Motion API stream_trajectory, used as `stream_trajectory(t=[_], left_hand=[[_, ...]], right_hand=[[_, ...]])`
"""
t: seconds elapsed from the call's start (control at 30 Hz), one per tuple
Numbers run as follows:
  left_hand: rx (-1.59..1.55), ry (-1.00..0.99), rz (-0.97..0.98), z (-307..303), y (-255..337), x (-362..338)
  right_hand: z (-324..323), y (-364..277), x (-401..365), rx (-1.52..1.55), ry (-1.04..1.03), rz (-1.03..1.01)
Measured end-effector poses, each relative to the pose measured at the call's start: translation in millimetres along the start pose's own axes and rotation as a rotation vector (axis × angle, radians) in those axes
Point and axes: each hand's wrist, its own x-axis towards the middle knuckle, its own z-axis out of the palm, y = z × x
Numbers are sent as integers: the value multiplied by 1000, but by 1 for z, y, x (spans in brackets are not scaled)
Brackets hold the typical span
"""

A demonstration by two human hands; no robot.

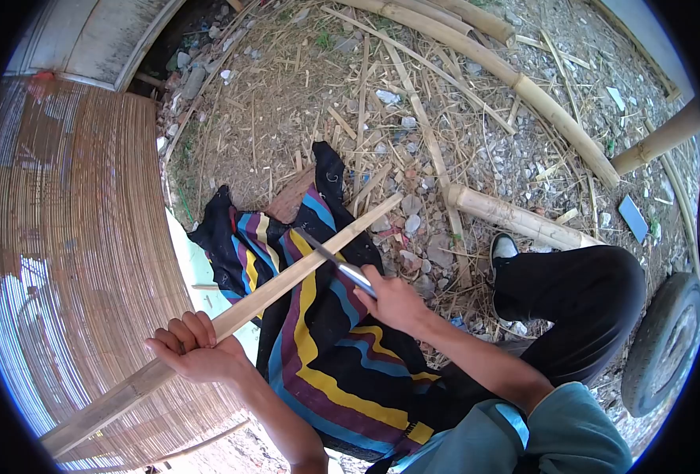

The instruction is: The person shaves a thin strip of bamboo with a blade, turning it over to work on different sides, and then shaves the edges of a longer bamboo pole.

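Note:
A long split bamboo strip point(275, 289) runs diagonally from the lower left to the centre of the view. My left hand point(200, 351) is wrapped round its lower part. In my right hand point(393, 300) is a knife point(354, 274) with a silvery handle, its dark blade lying across the strip near the upper end. Beneath the strip, a black cloth with yellow, purple and blue stripes point(310, 340) covers my lap. The fingers of my right hand are closed round the knife handle.
A woven bamboo screen point(89, 237) stands at the left. Bamboo poles point(528, 217) and splinters lie on the stony ground ahead and to the right. A tyre point(662, 345) is at the far right, beside my bent knee. A bluish tile point(633, 219) lies beyond it.

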Motion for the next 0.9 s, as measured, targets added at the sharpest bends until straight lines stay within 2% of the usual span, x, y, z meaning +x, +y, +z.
stream_trajectory(t=[0.07, 0.13, 0.3, 0.37, 0.5, 0.57, 0.63, 0.77, 0.83, 0.9], left_hand=[[6, -3, -2, -4, -1, 2], [16, -7, -4, -9, -1, 4], [-40, 41, -58, -22, -3, 11], [-54, 35, -50, -16, -3, 9], [-22, 10, -18, -8, -2, -3], [-26, 4, -24, -14, 4, -5], [-43, 76, -32, -18, 2, -5], [-41, -9, -5, -3, 1, -8], [-27, 18, -12, -4, -1, -5], [-29, 37, -7, -8, -1, 0]], right_hand=[[7, -7, 1, 49, 4, -69], [12, -2, 7, -63, 48, -116], [17, -12, 6, -110, 16, -92], [14, -20, 2, -41, 52, -83], [4, -25, -6, -94, 9, -129], [14, 3, -2, -94, -16, 99], [9, 14, 2, -81, 4, 80], [-2, -34, -6, -26, -28, -81], [7, -37, -5, -17, -16, -120], [20, -4, 4, -57, -9, -3]])
